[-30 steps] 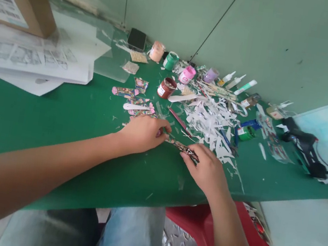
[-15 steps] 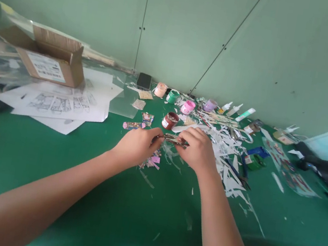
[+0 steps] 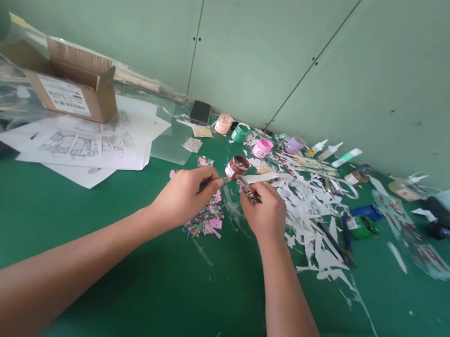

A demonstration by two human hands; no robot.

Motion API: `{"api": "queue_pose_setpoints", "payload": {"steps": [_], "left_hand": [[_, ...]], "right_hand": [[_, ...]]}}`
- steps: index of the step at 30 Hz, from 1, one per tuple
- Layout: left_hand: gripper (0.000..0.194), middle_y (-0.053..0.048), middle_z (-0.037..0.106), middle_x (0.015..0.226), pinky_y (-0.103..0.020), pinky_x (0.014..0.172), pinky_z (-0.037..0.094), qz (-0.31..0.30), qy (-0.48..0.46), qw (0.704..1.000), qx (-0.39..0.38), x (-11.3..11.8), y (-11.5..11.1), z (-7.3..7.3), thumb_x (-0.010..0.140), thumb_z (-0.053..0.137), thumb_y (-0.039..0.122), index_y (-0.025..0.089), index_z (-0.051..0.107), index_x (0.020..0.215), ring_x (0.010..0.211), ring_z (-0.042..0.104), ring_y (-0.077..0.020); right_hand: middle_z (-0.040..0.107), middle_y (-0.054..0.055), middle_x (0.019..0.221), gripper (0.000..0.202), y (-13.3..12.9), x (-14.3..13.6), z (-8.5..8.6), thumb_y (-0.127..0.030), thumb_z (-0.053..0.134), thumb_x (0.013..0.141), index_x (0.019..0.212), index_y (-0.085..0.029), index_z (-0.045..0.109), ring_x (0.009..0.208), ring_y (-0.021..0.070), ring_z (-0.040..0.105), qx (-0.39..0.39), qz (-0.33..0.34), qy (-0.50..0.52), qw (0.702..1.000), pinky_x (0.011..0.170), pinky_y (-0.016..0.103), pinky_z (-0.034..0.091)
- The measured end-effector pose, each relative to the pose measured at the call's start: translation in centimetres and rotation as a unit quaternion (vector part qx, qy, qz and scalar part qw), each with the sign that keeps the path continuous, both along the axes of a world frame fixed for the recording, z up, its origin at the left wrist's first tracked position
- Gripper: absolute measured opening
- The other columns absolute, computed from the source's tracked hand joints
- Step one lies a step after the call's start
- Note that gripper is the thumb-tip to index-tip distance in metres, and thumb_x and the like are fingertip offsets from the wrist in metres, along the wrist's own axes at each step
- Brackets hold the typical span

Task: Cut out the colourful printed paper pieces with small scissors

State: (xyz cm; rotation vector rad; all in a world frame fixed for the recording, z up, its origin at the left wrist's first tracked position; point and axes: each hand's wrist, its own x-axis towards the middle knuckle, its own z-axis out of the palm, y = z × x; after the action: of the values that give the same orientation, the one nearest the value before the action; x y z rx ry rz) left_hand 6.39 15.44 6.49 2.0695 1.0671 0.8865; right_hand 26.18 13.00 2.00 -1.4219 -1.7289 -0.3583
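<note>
The right hand (image 3: 266, 209) is holding a metal tool (image 3: 249, 190), its grip closed around the body and the working end pointing toward the opposite fingertips. The left hand (image 3: 183, 197) is keeping a narrow pinch, apparently on a small piece (image 3: 226, 179). Piece and tool are facing each other above the worktop (image 3: 167, 308), apart, in front of an open dark red jar (image 3: 237, 167).

Handling, in my judgement: good practice is calling for a firm but light pinch near the piece's end, the tool lined up squarely with it, and the wrists steady. The open jar is standing just beyond both hands, so knocking it is a risk; working slightly nearer the body is the safer course.

Visibility: the left fingers are covering most of the piece, and I am not making out its shape or material. The right palm is hiding the tool's handles; its exact type is escaping identification. The left hand is partly screening a pile of coloured scraps (image 3: 213, 212).
</note>
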Motion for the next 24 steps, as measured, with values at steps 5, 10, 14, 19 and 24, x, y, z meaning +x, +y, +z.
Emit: {"api": "queue_pose_setpoints", "payload": {"steps": [5, 10, 14, 19, 24], "left_hand": [[0.024, 0.001, 0.056, 0.061, -0.025, 0.047, 0.037, -0.118, -0.205, 0.941, -0.242, 0.4, -0.6, 0.6, 0.091, 0.048, 0.034, 0.020, 0.048, 0.071, 0.045, 0.043, -0.0080], [0.021, -0.001, 0.060, 0.068, -0.025, 0.051, 0.041, -0.105, -0.211, 0.934, -0.269, 0.5, -0.4, 0.6, 0.089, 0.049, 0.031, 0.019, 0.055, 0.073, 0.051, 0.048, -0.0087], [0.022, -0.001, 0.058, 0.068, -0.024, 0.053, 0.038, -0.061, -0.127, 0.981, -0.136, -0.6, 1.1, 0.9, 0.087, 0.056, 0.034, 0.017, 0.064, 0.076, 0.057, 0.047, -0.0096], [0.026, -0.001, 0.061, 0.076, -0.022, 0.053, 0.040, 0.014, -0.149, 0.987, -0.051, -2.1, 3.0, 1.1, 0.080, 0.065, 0.031, 0.016, 0.065, 0.101, 0.060, 0.051, -0.0093], [0.018, -0.003, 0.068, 0.075, -0.023, 0.056, 0.044, -0.045, -0.047, 0.996, -0.068, -1.9, 3.0, 0.1, 0.079, 0.066, 0.032, 0.015, 0.067, 0.085, 0.060, 0.057, -0.0108]], "right_hand": [[0.044, -0.003, 0.055, 0.028, 0.0, 0.9, 0.1, -0.035, 0.054, 0.083, 0.061, -0.023, 0.042, 0.053, 0.0134, 0.041, -0.045, -0.019, 0.127, 0.991, 0.053, 0.027, 0.032], [0.041, -0.005, 0.052, 0.031, -0.2, 0.2, 0.6, -0.039, 0.054, 0.083, 0.059, -0.023, 0.042, 0.051, 0.0126, 0.039, -0.081, 0.002, 0.173, 0.982, 0.051, 0.026, 0.032], [0.038, -0.006, 0.051, 0.032, -0.2, 0.2, 0.3, -0.039, 0.055, 0.082, 0.058, -0.023, 0.041, 0.050, 0.0114, 0.036, -0.088, 0.009, 0.193, 0.977, 0.051, 0.026, 0.030], [0.037, -0.006, 0.051, 0.031, -0.2, 0.4, -0.1, -0.039, 0.057, 0.080, 0.059, -0.023, 0.042, 0.050, 0.0107, 0.035, -0.086, 0.008, 0.213, 0.973, 0.051, 0.025, 0.029], [0.038, -0.006, 0.050, 0.031, -0.2, 0.3, -0.2, -0.039, 0.058, 0.080, 0.059, -0.022, 0.043, 0.050, 0.0108, 0.036, -0.091, 0.004, 0.203, 0.975, 0.050, 0.025, 0.029]]}}
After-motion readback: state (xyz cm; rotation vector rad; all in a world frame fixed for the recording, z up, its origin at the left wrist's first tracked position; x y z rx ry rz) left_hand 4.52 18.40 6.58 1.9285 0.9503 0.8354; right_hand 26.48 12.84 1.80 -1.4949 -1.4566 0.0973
